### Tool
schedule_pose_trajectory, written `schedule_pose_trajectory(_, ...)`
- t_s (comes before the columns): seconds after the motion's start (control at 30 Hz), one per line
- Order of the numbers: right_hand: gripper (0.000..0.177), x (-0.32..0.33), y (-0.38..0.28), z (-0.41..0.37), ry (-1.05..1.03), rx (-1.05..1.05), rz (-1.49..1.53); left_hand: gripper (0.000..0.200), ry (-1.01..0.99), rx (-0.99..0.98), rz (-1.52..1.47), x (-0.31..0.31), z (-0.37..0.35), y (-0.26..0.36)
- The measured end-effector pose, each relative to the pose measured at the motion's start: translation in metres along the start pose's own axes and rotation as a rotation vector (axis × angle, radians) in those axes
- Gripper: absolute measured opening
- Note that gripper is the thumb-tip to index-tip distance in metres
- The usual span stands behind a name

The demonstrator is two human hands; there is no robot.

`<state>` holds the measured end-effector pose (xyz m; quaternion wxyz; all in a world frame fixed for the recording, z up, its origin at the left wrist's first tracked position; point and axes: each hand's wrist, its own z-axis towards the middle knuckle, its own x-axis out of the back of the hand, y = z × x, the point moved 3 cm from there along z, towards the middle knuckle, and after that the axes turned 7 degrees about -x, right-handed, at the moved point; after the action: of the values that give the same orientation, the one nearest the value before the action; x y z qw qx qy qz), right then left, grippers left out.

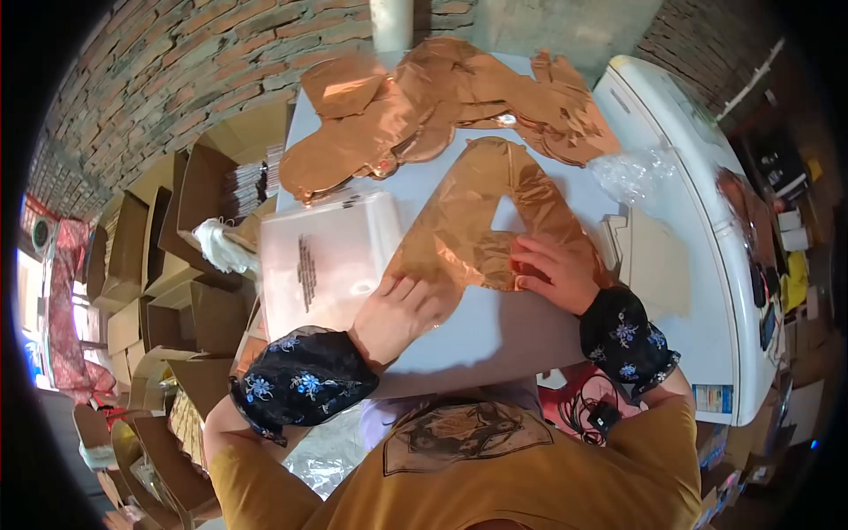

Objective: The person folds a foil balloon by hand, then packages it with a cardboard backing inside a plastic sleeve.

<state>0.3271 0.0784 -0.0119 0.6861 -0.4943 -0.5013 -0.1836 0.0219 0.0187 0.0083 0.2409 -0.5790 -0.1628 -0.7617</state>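
A flat copper-coloured foil letter balloon, shaped like an A, lies on the pale tabletop in front of me. My left hand is over its lower left leg, fingers bent and close together on the foil; the thumb is hidden. Across the crossbar and right leg rests my right hand, its thumb and fingers stretched apart on the foil. Beside my left hand is a stack of clear plastic bags with dark print. More flat copper foil balloons are piled at the table's far side.
Crumpled clear plastic and cream-coloured flat pieces lie at the right, by a white appliance. Open cardboard boxes crowd the left side. A brick wall stands behind, and black cables hang below the table edge.
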Motion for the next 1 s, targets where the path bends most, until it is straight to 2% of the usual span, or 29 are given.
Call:
schedule_pose_trajectory(0.07,0.047,-0.003,-0.012,0.001,0.005,0.009,-0.016,0.021,-0.032,-0.008,0.095,-0.008,-0.009,-0.004)
schedule_pose_trajectory(0.1,0.044,0.024,0.006,-0.012,0.014,0.024,-0.071,0.019,0.042,-0.016,0.048,-0.017,0.017,0.012)
schedule_pose_trajectory(0.17,0.038,0.002,0.000,-0.018,0.050,0.065,-0.019,0.017,0.029,-0.049,-0.018,-0.005,0.002,0.021)
schedule_pose_trajectory(0.2,0.037,0.002,0.000,-0.019,0.050,0.064,-0.024,0.017,-0.005,-0.049,-0.046,-0.010,0.000,0.022)
schedule_pose_trajectory(0.3,0.036,0.007,0.010,-0.015,0.030,0.078,-0.023,0.020,0.133,-0.048,-0.155,-0.016,0.003,0.027)
schedule_pose_trajectory(0.37,0.036,0.005,0.014,-0.010,-0.022,0.098,0.031,0.022,0.143,-0.079,-0.155,-0.016,-0.002,0.034)
schedule_pose_trajectory(0.5,0.030,0.004,0.001,0.005,0.037,0.128,0.020,0.022,0.118,-0.034,-0.193,0.005,-0.016,0.034)
schedule_pose_trajectory(0.53,0.028,0.016,-0.005,0.010,0.050,0.134,-0.023,0.020,0.124,0.038,-0.303,0.020,-0.018,0.025)
schedule_pose_trajectory(0.57,0.026,0.027,-0.011,0.020,0.063,0.137,-0.072,0.019,0.142,0.110,-0.276,0.028,-0.020,0.007)
schedule_pose_trajectory(0.6,0.020,0.034,-0.022,0.039,0.190,0.179,-0.066,0.019,0.151,0.178,-0.262,0.036,-0.026,-0.014)
schedule_pose_trajectory(0.63,0.018,0.037,-0.036,0.064,0.172,0.100,0.088,0.018,0.160,0.236,-0.245,0.043,-0.032,-0.038)
schedule_pose_trajectory(0.7,0.016,0.037,-0.072,0.125,0.142,-0.063,0.387,0.015,0.391,0.522,-0.394,0.051,-0.053,-0.102)
schedule_pose_trajectory(0.77,0.017,0.015,-0.108,0.203,0.201,0.206,0.047,0.017,0.618,0.785,-0.321,0.020,-0.090,-0.185)
schedule_pose_trajectory(0.8,0.024,-0.006,-0.116,0.240,0.147,0.275,0.357,0.019,0.647,0.896,-0.404,0.012,-0.101,-0.212)
schedule_pose_trajectory(0.83,0.026,-0.024,-0.127,0.274,0.166,0.288,0.261,0.021,0.678,1.007,-0.486,0.008,-0.109,-0.230)
schedule_pose_trajectory(0.9,0.034,-0.059,-0.144,0.322,0.185,0.250,0.181,0.023,0.601,1.047,-0.496,0.008,-0.113,-0.243)
schedule_pose_trajectory(0.97,0.035,-0.080,-0.149,0.337,0.266,0.241,-0.117,0.024,0.570,1.064,-0.552,0.008,-0.112,-0.245)
schedule_pose_trajectory(1.0,0.033,-0.086,-0.145,0.343,0.237,0.231,-0.053,0.024,0.576,1.061,-0.603,0.012,-0.109,-0.241)
